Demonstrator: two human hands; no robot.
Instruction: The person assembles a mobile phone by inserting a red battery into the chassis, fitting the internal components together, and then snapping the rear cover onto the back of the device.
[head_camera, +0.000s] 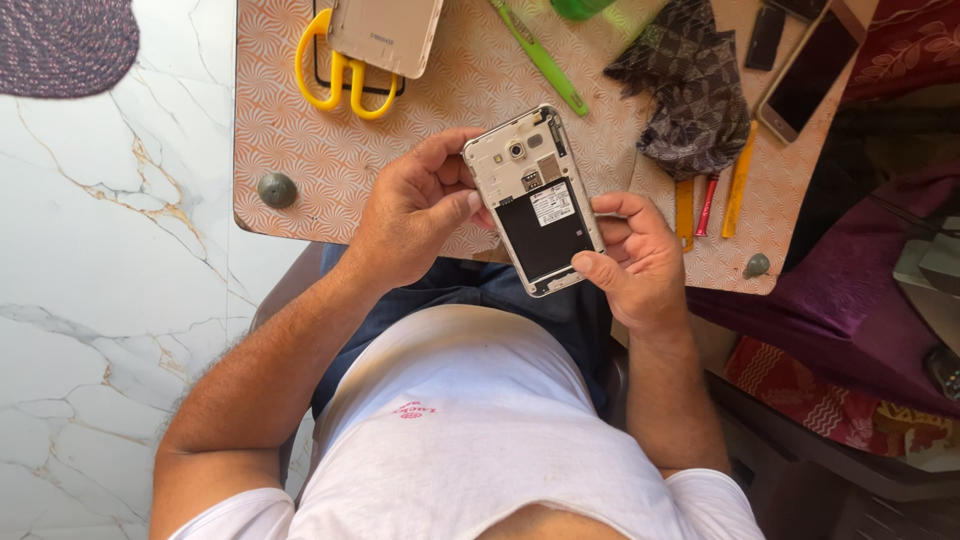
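Both hands are gripping one thing between them: the left hand (415, 215) is cupping the long edge of an opened phone (535, 200), thumb lying across the pale frame near its middle, while the right hand (640, 255) is pinching the opposite lower corner, thumb tip pressing on the dark battery (545, 230) and the fingers curling behind. The phone is floating just above the near edge of a patterned work board (330, 160), back side up, cover off, camera end pointing away from the body.

With the battery sitting in its bay, the work in hand looks like seating or freeing it. Doing that well is mostly a matter of support: the left hand should be bracing the frame by its edges only, keeping the thumb off the small slots and the lens, while the right thumb is working at the bottom lip of the battery rather than its middle (a flat push there bends the cell). Lowering the phone closer to the board would soften any slip.

Farther out, the removed back cover (385, 35) is lying over yellow-handled scissors (335, 75). A green toothbrush-like tool (540, 60) and a crumpled dark cloth (690, 95) are resting beyond the phone, with slim yellow and red prying tools (710, 205) beside the cloth and a second phone (810, 70) at the far right corner.
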